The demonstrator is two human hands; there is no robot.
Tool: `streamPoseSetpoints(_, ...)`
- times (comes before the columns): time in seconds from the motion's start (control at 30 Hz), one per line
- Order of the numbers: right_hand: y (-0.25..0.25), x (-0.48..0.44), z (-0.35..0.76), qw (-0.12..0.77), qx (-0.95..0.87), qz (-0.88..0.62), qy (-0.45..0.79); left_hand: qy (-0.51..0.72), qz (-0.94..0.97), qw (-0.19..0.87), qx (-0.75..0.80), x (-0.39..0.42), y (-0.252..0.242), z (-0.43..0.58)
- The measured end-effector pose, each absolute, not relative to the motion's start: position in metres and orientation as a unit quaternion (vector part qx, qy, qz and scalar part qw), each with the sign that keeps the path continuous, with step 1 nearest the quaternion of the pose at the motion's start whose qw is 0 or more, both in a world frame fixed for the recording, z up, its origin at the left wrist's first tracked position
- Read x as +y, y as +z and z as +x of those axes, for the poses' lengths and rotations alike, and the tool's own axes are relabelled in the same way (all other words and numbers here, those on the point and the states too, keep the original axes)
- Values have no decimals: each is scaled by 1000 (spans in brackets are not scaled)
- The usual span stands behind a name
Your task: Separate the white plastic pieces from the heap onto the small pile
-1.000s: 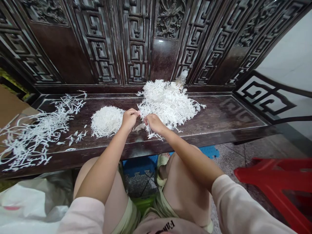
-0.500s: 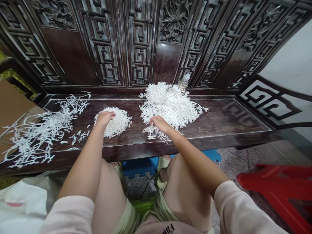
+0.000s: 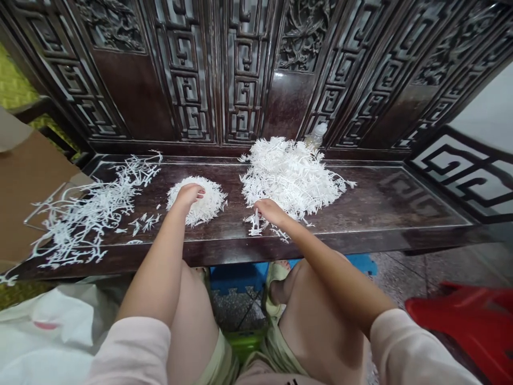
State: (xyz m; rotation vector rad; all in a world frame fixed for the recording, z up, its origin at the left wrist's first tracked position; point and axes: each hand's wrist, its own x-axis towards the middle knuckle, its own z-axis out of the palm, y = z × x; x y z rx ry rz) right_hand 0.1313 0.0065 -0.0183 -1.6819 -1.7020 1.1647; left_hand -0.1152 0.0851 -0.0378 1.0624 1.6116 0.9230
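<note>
My left hand [image 3: 189,194] rests on top of a small round heap of short white plastic pieces [image 3: 202,203], fingers curled downward into it. My right hand [image 3: 269,210] is at the near edge of a big pile of white branched plastic sprues [image 3: 290,174], fingers pinched on one white sprue [image 3: 255,223] that lies against the dark wooden bench seat [image 3: 380,206].
Stripped white sprue stems [image 3: 92,214] are scattered over the bench's left end. A clear bottle [image 3: 316,136] stands behind the big pile against the carved backrest. A cardboard box [image 3: 24,176] is at left, a white bag [image 3: 44,331] below it, a red stool [image 3: 468,321] at right.
My left hand left the right hand, swung left and settled on the small heap. My right hand stayed by the big pile, pinching a sprue. The view shifted slightly.
</note>
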Motion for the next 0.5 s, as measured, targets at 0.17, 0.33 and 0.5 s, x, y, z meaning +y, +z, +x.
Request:
streamPoseSetpoints(0.17,-23,8,135,241,-622,-611,426,392,419,481,663,86,-41,-115)
streamPoseSetpoints(0.33,-24,11,139,238,-622,-616,421,399,419,460,674,88,-46,-116)
streamPoseSetpoints(0.5,-23,11,138,235,-626,-611,423,426,390,493,651,89,-48,-118)
